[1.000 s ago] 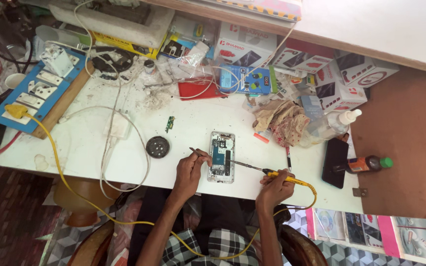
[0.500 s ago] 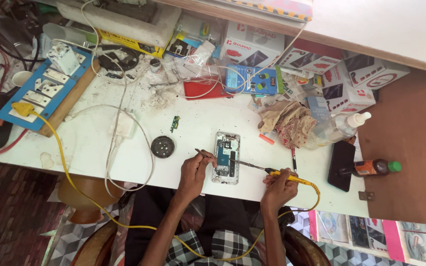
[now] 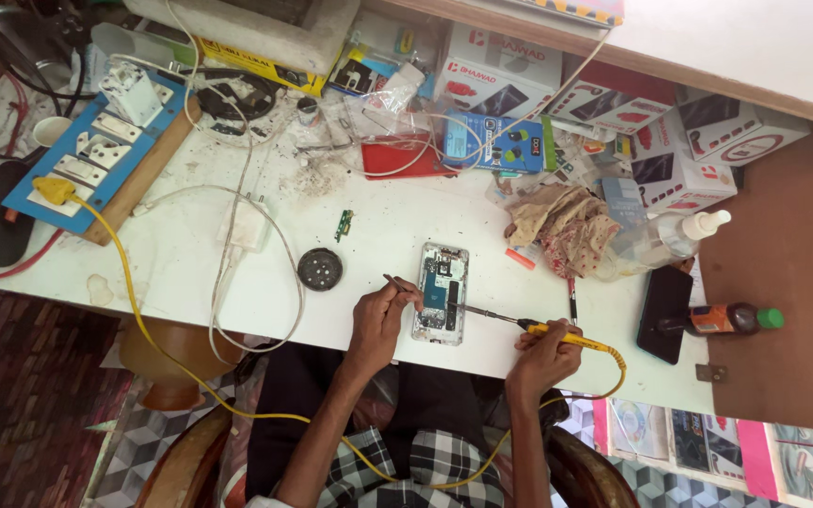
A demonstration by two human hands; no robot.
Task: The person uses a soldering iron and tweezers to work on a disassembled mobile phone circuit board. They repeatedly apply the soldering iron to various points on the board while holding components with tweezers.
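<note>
Head view: soldering iron (image 3: pixel 529 325) tip points left at phone (image 3: pixel 441 293)

White worktop (image 3: pixel 190 273), cluttered along its far edge. Beyond the fingers: a small round dark disc (image 3: pixel 320 269), a little green circuit strip (image 3: pixel 342 225), a white charger (image 3: pixel 245 226) with looping white cable. Far off to their left, a blue switchboard (image 3: pixel 96 160) on a wooden base, yellow plug (image 3: pixel 52 191) seated in it. Straight ahead, a red flat case (image 3: pixel 402 158) and a blue packet (image 3: pixel 505 143). Ahead and to the right, a crumpled patterned rag (image 3: pixel 562 226), a clear spray bottle (image 3: pixel 670 240) and stacked phone boxes (image 3: pixel 679 150). Right of the fingers, a black phone (image 3: pixel 662 313) touching a small brown bottle with green cap (image 3: pixel 731 319).
</note>
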